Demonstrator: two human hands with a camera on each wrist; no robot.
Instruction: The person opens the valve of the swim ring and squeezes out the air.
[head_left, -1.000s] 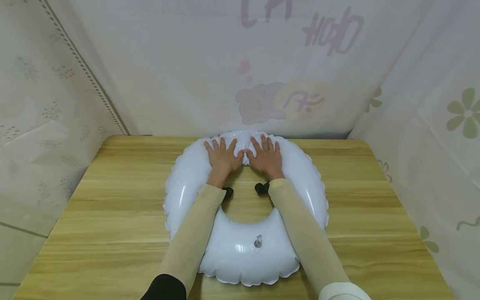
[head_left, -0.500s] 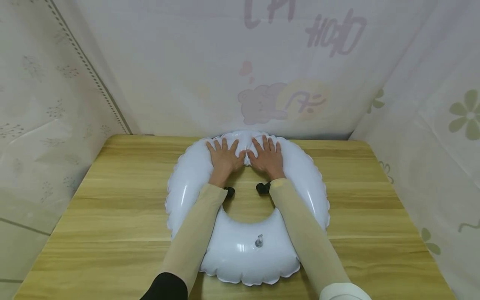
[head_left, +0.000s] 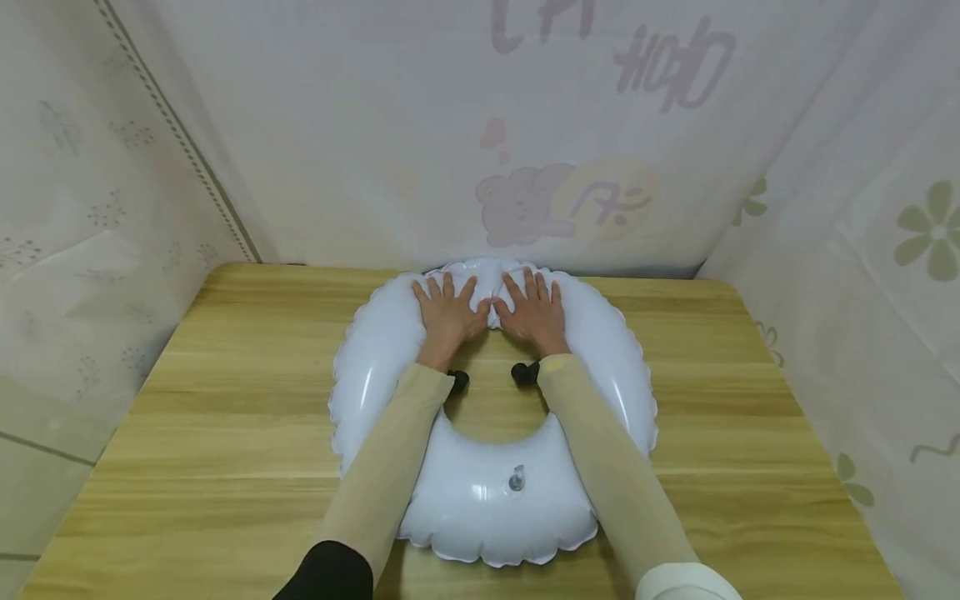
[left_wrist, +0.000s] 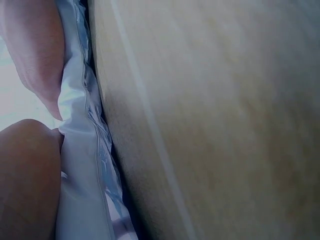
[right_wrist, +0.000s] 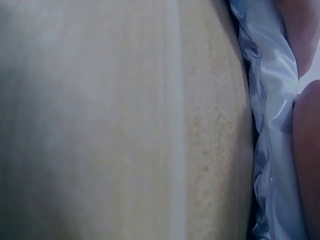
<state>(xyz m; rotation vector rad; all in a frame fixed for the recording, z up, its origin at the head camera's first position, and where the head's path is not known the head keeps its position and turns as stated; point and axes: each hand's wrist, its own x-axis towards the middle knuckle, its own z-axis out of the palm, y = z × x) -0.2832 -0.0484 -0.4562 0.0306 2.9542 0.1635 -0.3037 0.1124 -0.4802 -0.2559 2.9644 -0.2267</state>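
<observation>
A white inflated swim ring [head_left: 450, 500] with scalloped edges lies flat on the wooden table. Its clear valve [head_left: 517, 478] sticks up from the near side. On the ring's far part rests my left hand [head_left: 450, 317], fingers straight and spread. Beside it, my right hand [head_left: 534, 315] lies palm down on the ring, fingers also extended. The two thumbs nearly meet over a pinched, creased spot. Both wrist views catch the ring's inner side, the swim ring wall [left_wrist: 80, 175] on the left and the wrinkled seam [right_wrist: 262, 165] on the right, with parts of the hands at the edge.
The wooden table [head_left: 225, 417] extends to both sides of the ring. A printed curtain [head_left: 360, 150] stands right behind the table's far edge, with more patterned sheets at left and right. Black wrist camera pieces [head_left: 525, 374] hang inside the ring's opening.
</observation>
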